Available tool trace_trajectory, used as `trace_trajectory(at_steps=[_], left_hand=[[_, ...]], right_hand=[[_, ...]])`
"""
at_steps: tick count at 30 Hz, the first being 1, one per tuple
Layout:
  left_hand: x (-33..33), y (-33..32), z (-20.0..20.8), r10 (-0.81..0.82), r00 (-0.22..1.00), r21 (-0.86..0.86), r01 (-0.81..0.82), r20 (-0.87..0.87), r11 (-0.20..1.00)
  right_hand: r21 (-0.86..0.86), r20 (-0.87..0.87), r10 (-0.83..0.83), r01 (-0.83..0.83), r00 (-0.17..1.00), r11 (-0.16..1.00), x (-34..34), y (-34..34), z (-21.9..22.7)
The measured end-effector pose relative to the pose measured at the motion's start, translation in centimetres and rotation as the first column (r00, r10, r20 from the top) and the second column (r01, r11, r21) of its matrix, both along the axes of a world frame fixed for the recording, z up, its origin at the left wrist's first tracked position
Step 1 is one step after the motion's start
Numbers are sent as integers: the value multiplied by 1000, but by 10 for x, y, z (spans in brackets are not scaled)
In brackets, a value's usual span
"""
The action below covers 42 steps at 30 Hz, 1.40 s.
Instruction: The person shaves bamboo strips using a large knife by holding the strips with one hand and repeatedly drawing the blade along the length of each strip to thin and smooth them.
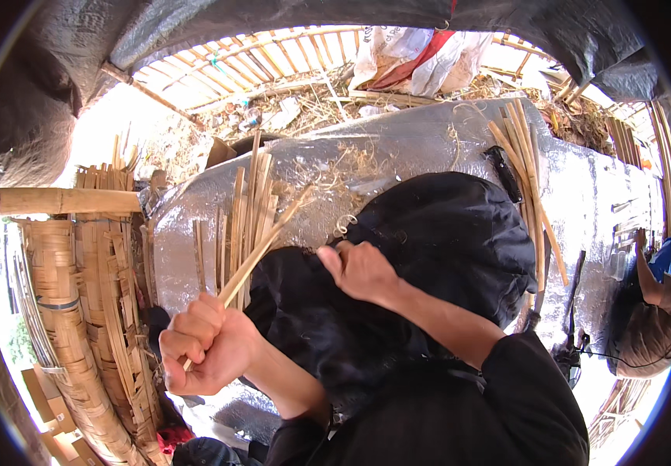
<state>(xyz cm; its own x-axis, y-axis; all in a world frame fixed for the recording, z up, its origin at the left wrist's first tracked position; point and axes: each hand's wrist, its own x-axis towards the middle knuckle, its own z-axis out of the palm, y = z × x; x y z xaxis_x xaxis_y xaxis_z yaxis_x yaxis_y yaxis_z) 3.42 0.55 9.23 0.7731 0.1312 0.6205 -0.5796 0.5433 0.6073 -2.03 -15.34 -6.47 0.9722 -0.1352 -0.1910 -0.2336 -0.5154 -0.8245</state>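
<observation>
While gripping strip (pixel 258 260) toward one o'clock in left hand (pixel 215 346), curling right hand (pixel 365 272), contents unclear, likely shaving, turning next.

The left fingers (pixel 195 318) hide a stretch of the bamboo strip (pixel 265 247). Whether the right fingers (pixel 362 260) grip anything is unclear against the black cloth (pixel 448 221). The dark lens rim cuts off another person (pixel 646 342) at right; the overhead tarp (pixel 335 17) hides the sack's (pixel 421 66) top.

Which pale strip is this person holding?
The strip slanting up from the left hand, gripped in its fist; the other strips lie grouped on the silvery sheet.
</observation>
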Motion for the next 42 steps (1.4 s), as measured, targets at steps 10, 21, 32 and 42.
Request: trace_trajectory(at_steps=[10, 21, 32, 42], left_hand=[[-2, 18, 6, 109, 987, -31, -113, -121, 993], [-13, 11, -1, 61, 997, 42, -60, -38, 997], [-15, 34, -4, 141, 987, 4, -141, -80, 990], [-8, 55, -9, 158, 984, -37, -162, -84, 986]], right_hand=[[269, 77, 53, -72, 996, 960, -2, 19, 55], [68, -9, 60, -59, 998, 996, -2, 7, 28], [78, -153, 71, -59, 986, 995, 4, -2, -24], [-98, -90, 11, -20, 996, 995, 27, -26, -23]])
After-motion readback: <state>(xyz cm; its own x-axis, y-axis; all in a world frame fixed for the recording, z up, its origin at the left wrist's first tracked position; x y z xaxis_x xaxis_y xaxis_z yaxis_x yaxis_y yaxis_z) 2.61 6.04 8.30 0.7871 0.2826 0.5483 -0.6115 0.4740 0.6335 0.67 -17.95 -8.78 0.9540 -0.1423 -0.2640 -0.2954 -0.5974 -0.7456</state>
